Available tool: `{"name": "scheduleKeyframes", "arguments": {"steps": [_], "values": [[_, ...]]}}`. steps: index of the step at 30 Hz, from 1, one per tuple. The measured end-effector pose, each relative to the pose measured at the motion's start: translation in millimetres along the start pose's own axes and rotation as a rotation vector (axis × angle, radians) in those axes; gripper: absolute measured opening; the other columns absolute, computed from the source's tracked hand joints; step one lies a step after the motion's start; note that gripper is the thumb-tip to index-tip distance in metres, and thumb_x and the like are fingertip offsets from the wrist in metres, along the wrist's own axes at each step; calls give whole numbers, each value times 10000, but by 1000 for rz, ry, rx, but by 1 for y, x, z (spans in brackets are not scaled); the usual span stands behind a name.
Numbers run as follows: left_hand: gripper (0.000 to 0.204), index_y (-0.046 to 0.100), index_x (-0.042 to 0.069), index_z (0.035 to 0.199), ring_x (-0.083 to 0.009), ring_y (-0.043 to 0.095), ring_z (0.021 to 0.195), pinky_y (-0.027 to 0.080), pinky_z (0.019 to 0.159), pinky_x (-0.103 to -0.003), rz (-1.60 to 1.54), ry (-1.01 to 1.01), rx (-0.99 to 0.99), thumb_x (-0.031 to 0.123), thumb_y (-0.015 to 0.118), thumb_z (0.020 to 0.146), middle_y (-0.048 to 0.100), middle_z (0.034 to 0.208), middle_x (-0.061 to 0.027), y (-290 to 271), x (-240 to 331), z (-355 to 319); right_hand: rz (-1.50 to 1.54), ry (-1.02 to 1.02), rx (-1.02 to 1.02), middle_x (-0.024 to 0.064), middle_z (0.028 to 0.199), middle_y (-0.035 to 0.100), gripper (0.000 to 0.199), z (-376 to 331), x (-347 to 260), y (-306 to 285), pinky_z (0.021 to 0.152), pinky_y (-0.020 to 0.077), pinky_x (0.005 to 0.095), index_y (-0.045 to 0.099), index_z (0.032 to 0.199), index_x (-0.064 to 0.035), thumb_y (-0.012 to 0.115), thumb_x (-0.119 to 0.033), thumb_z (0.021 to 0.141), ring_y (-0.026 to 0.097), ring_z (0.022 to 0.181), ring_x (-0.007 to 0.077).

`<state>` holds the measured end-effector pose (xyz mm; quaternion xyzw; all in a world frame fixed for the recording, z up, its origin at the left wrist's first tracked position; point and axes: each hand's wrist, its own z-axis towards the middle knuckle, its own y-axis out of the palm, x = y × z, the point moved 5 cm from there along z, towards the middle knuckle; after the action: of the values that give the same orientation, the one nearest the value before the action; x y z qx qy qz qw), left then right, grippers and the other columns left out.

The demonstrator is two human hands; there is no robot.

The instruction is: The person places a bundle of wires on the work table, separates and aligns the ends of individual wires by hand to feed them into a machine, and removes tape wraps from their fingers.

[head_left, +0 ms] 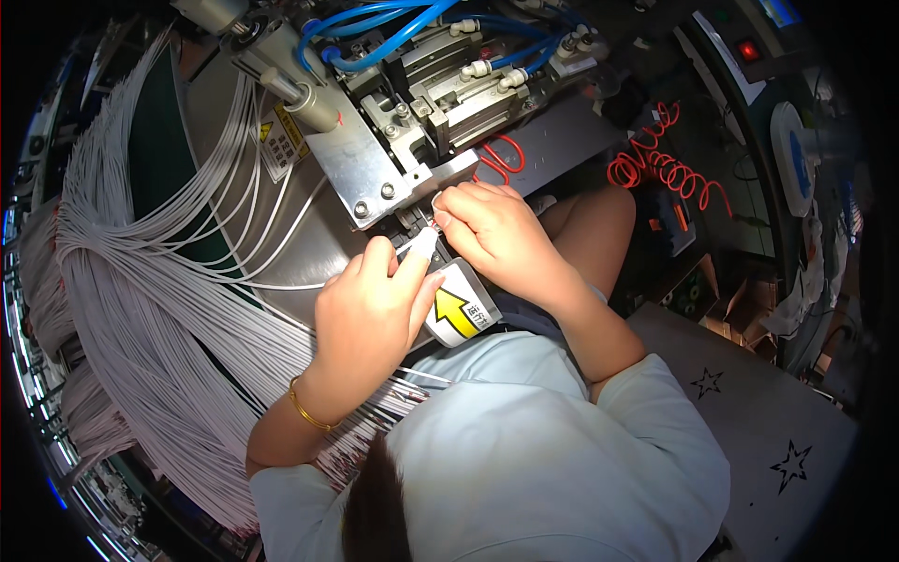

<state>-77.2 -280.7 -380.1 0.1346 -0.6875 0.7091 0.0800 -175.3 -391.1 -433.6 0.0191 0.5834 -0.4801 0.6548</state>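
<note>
Close in front of a metal press machine (361,169), both my hands meet at its small slot. My left hand (365,304) is closed in a pinch on a white cable (405,247), and a white cover wraps one fingertip. Beside it, my right hand (496,234) pinches at the cable's end, where thin reddish wires (434,223) show. What exactly sits between its fingertips is mostly hidden. Just below my fingers is a white plate (457,304) with a yellow arrow.
A large bundle of white cables (140,281) fans out on the left. Blue air hoses (393,42) run over the machine. A coiled red hose (665,173) hangs at the right, above cardboard boxes (749,304). A grey surface with star outlines (740,412) lies at lower right.
</note>
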Motion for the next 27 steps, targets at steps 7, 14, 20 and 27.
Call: {"name": "scheduleKeyframes", "arguments": {"steps": [7,14,20,27], "values": [[299,631,43,1066,-206,587,684,480,583,-305,-215,-7,-102,230,697,843,531,813,-76,-4,-9,2,369,310,-114,59,747,575,110,-7,18,7,605,431,297,577,901,-2,581,-110,923,578,704,144],[179,622,-24,1007,-122,600,749,471,675,-233,-899,-231,-124,108,635,887,590,883,-74,-20,-48,-12,1613,-233,-269,113,929,626,262,-11,-124,-51,647,496,241,517,1123,22,601,-16,878,620,740,126],[151,624,-38,997,-89,566,752,465,685,-227,-914,-313,-89,69,612,890,593,861,-48,-39,-45,-16,1678,-283,-698,164,855,651,332,6,-157,-63,625,469,343,519,1147,34,642,31,839,597,724,214],[147,632,-34,995,-99,566,711,452,652,-216,-829,-267,141,41,606,872,607,860,-53,-64,-30,-31,1684,-18,-402,164,802,653,442,-2,-148,-51,588,433,331,457,1196,6,674,15,811,576,638,197]]}}
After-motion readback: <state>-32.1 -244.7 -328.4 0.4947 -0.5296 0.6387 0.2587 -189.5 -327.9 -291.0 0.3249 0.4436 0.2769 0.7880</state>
